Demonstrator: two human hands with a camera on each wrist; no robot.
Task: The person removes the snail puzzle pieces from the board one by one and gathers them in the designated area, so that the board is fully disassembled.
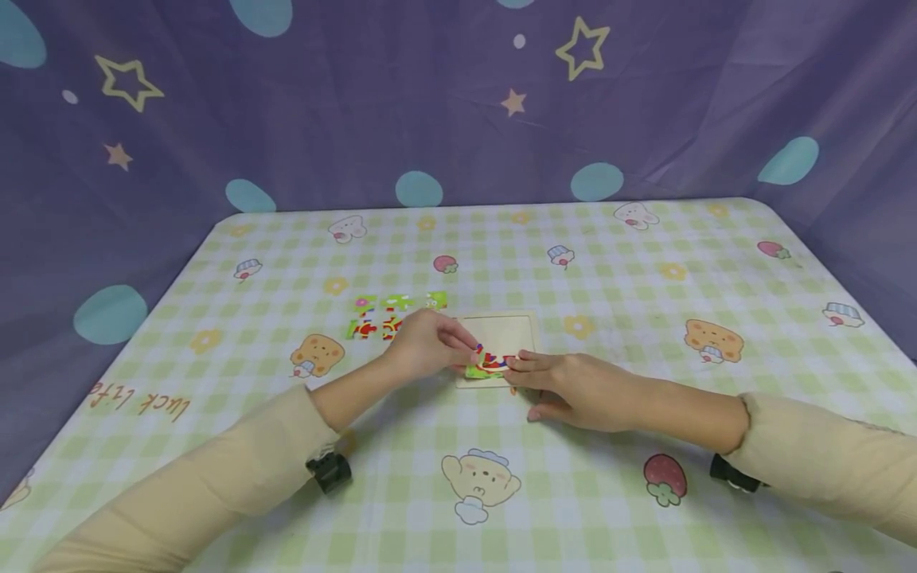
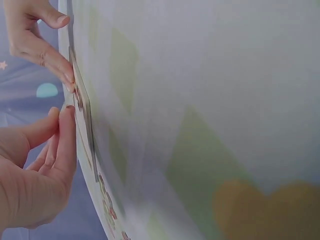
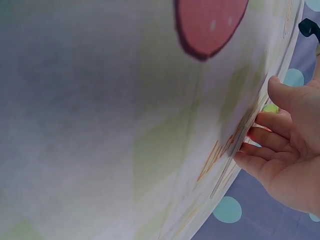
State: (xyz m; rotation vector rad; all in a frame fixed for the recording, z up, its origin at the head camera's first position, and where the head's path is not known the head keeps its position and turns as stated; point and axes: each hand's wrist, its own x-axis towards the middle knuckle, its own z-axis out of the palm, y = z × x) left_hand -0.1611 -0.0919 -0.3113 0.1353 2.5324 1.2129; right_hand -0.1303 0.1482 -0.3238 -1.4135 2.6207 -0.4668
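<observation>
A wooden puzzle tray [image 1: 501, 328] lies on the table, with several colourful puzzle pieces [image 1: 490, 371] in its near part. My left hand [image 1: 427, 344] is over the tray's left side, thumb and fingertips pinching a small puzzle piece [image 1: 478, 348] that they mostly hide. In the left wrist view, the left hand [image 2: 42, 165] has its thumb and forefinger together close over the tray [image 2: 86, 117]. From the right, my right hand [image 1: 583, 390] rests extended fingertips on the pieces near the tray's right edge. The right wrist view shows that hand [image 3: 285, 145] with fingers extended and thumb apart.
More loose puzzle pieces [image 1: 396, 302], green and red, lie left of the tray, partly behind my left hand. A checked tablecloth [image 1: 573, 493] with printed figures covers the table. Behind the far edge hangs a purple curtain [image 1: 458, 103].
</observation>
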